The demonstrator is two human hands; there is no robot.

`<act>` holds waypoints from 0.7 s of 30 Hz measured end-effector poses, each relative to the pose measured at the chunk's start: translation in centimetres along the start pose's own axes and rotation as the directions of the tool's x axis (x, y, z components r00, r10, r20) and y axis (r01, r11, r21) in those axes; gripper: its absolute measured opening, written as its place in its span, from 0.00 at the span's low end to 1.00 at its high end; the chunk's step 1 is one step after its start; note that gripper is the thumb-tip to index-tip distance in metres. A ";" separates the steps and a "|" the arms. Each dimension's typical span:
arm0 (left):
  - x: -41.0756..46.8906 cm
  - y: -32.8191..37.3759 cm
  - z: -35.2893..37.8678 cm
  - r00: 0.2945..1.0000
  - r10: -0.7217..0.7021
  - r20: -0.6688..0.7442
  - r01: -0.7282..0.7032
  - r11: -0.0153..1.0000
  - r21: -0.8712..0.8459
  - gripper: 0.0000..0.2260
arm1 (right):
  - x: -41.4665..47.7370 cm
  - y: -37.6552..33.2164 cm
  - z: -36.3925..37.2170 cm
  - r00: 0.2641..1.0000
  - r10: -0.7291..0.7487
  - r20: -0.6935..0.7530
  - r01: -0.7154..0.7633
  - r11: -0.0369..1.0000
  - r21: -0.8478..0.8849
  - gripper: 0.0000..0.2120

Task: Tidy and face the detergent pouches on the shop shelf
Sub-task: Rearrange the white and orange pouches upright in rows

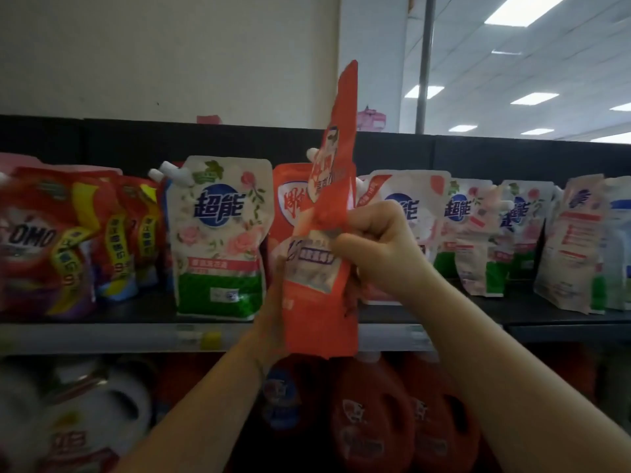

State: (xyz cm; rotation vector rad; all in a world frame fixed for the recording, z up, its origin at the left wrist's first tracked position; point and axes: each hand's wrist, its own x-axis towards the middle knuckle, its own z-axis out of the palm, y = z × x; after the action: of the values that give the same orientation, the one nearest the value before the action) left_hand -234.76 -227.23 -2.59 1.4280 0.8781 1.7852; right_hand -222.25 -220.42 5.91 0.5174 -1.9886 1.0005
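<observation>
An orange-red detergent pouch (324, 254) is held up in front of the shelf, twisted edge-on and crumpled in the middle. My right hand (375, 244) is clenched on its right side at mid height. My left hand (269, 302) grips its lower left edge, mostly hidden behind the pouch. On the black shelf (119, 310) behind stand a white rose-print pouch (220, 233), another orange pouch (290, 203), and more white rose pouches (409, 206) to the right, some leaning. Red OMO pouches (51, 240) fill the left end.
Price-tag rail (170, 336) runs along the shelf's front edge. Below it stand orange detergent jugs (368, 414) and white jugs (85, 404). A white-and-blue pouch (618, 240) sits at the far right. A white wall rises above the shelf's back.
</observation>
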 end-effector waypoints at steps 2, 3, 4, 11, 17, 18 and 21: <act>-0.4 0.7 -1.7 0.964 -0.023 -0.265 -0.013 0.991 -0.133 0.35 | 0.1 1.3 -1.3 0.997 0.029 -0.078 -0.038 0.991 -0.128 0.20; -0.7 1.0 -2.6 0.890 0.024 -0.456 -0.031 0.999 -0.008 0.36 | 0.1 2.1 -1.9 0.993 0.051 -0.106 -0.072 0.977 -0.202 0.18; -1.2 1.2 -3.1 0.790 0.093 -0.606 -0.016 0.991 0.132 0.35 | 0.0 2.9 -2.3 0.989 0.076 -0.124 -0.108 0.955 -0.275 0.17; -0.3 0.0 -5.0 0.630 0.390 -0.672 0.196 0.757 0.623 0.34 | -0.1 11.0 -1.4 0.892 0.270 -0.363 -0.443 0.680 -0.584 0.11; 0.3 -2.2 -5.4 0.498 0.759 -0.419 0.488 0.154 0.859 0.34 | -1.8 11.4 1.7 0.970 -0.067 -0.236 -0.178 0.469 -0.865 0.22; 0.2 -2.2 -5.8 0.534 0.792 -0.295 0.468 0.013 0.884 0.32 | -2.2 11.5 1.8 0.995 -0.025 -0.097 -0.076 0.442 -0.894 0.28; 0.3 -1.7 -7.7 0.759 0.650 0.045 0.228 -0.329 0.917 0.26 | -2.4 12.6 1.4 0.976 0.171 0.134 0.059 0.386 -0.921 0.38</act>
State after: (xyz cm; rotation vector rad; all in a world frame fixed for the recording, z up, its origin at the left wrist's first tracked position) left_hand -242.20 -226.72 -5.13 2.0480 3.3331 1.4726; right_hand -229.88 -214.04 -2.30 -0.1161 -2.3807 -0.2991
